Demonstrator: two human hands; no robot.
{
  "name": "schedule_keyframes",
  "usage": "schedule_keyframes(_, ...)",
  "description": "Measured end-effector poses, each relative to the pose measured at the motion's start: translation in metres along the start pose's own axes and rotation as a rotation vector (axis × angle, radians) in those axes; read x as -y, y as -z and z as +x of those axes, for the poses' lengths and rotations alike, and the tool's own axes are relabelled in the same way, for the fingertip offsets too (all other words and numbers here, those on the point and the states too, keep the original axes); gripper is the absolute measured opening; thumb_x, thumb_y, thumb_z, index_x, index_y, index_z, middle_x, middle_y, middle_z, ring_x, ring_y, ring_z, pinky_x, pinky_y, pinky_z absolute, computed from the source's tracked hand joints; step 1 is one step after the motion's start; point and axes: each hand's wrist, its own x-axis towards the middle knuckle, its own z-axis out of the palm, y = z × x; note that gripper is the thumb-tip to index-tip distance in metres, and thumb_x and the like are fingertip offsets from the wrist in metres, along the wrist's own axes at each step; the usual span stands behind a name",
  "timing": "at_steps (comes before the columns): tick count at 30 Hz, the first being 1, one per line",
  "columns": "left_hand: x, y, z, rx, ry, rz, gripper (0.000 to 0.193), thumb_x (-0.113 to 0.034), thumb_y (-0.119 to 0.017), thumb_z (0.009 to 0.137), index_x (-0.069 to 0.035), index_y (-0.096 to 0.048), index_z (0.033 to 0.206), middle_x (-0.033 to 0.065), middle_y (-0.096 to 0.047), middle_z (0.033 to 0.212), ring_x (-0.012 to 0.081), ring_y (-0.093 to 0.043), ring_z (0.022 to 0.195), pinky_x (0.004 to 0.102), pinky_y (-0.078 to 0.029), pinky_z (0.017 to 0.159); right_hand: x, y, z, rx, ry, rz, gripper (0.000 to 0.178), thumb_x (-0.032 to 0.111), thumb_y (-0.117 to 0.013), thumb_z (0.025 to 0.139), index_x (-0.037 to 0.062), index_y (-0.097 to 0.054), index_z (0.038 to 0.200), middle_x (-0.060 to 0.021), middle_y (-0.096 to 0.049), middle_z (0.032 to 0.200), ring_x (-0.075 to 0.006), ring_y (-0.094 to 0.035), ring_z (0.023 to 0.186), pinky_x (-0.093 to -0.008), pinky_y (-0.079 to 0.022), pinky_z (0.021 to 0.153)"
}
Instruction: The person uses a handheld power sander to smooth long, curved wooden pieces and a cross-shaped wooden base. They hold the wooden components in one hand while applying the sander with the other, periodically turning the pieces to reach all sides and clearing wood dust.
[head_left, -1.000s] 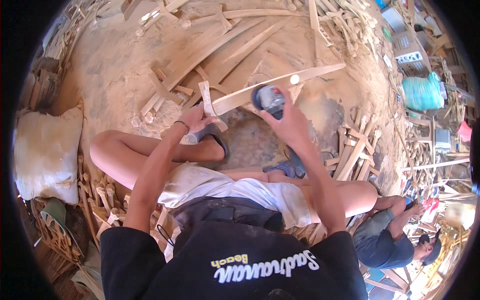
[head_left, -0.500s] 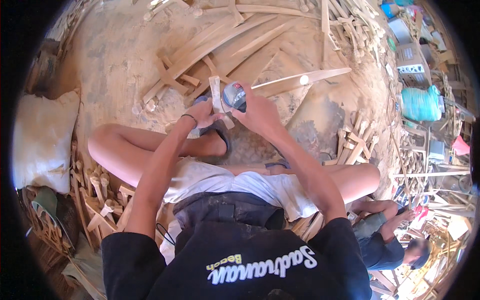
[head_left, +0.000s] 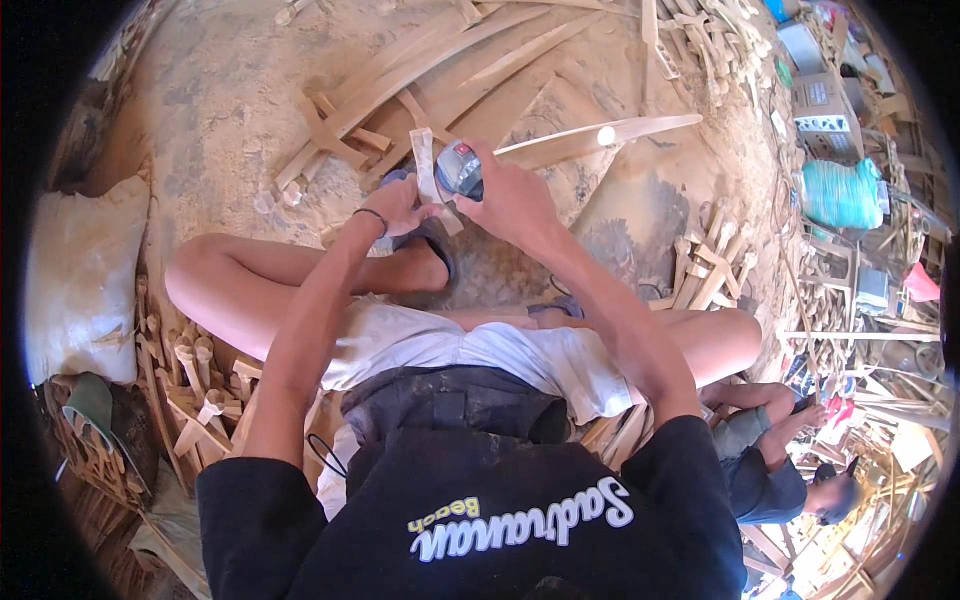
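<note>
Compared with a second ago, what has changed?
The right hand has moved the power tool leftward along the wooden sword, close up to its crosspiece. Nothing was taken up or released. The left hand still grips the sword at the crosspiece.

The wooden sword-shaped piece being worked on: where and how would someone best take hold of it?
Probably by the crosspiece, from the person's left, as the left grip has it. This narrow bar lies crosswise, offering an edge to wrap, while the long blade extends away to the right and the power tool in the right grip sits just right of the bar.
</note>
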Motion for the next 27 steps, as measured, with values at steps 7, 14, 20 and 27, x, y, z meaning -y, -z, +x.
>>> schedule_keyframes(7, 0.002, -0.007, 0.003, 0.037, 0.052, 0.024, 0.079, -0.063, -0.073, 0.097, 0.01, -0.061, 0.123, 0.0318, -0.076, 0.107, 0.0487, -0.072, 0.109, 0.0535, -0.057, 0.091, -0.022, 0.014, -0.003, 0.047, -0.108, -0.078, 0.078, 0.046, -0.079, 0.089, 0.0196, -0.045, 0.153, -0.0247, -0.078, 0.101, -0.0471, -0.076, 0.096, -0.0563, -0.06, 0.083)
schedule_keyframes(14, 0.009, -0.012, 0.001, -0.021, 0.037, 0.04, 0.077, -0.06, -0.074, 0.097, 0.01, -0.061, 0.125, 0.0311, -0.076, 0.104, 0.0506, -0.073, 0.103, 0.0552, -0.058, 0.09, -0.078, 0.047, -0.004, -0.001, -0.232, -0.021, 0.076, 0.046, -0.077, 0.087, 0.0214, -0.049, 0.153, -0.0203, -0.079, 0.117, -0.043, -0.076, 0.108, -0.052, -0.059, 0.095)
schedule_keyframes(20, -0.004, -0.004, -0.002, -0.065, 0.025, -0.004, 0.069, -0.052, -0.08, 0.095, 0.004, -0.063, 0.132, 0.0296, -0.076, 0.11, 0.0477, -0.072, 0.109, 0.0545, -0.057, 0.094, -0.161, 0.074, 0.004, -0.118, -0.333, -0.027, 0.082, 0.052, -0.079, 0.083, 0.0245, -0.049, 0.154, -0.0228, -0.078, 0.118, -0.044, -0.076, 0.109, -0.0502, -0.059, 0.094)
schedule_keyframes(27, 0.006, 0.009, -0.002, 0.014, 0.009, -0.211, 0.058, -0.047, -0.082, 0.092, -0.002, -0.072, 0.128, 0.0249, -0.078, 0.118, 0.0429, -0.073, 0.116, 0.0491, -0.057, 0.1, -0.189, 0.097, 0.018, -0.265, -0.493, -0.121, 0.088, 0.055, -0.078, 0.082, 0.0192, -0.046, 0.156, -0.0249, -0.077, 0.125, -0.0458, -0.073, 0.118, -0.0528, -0.057, 0.1)
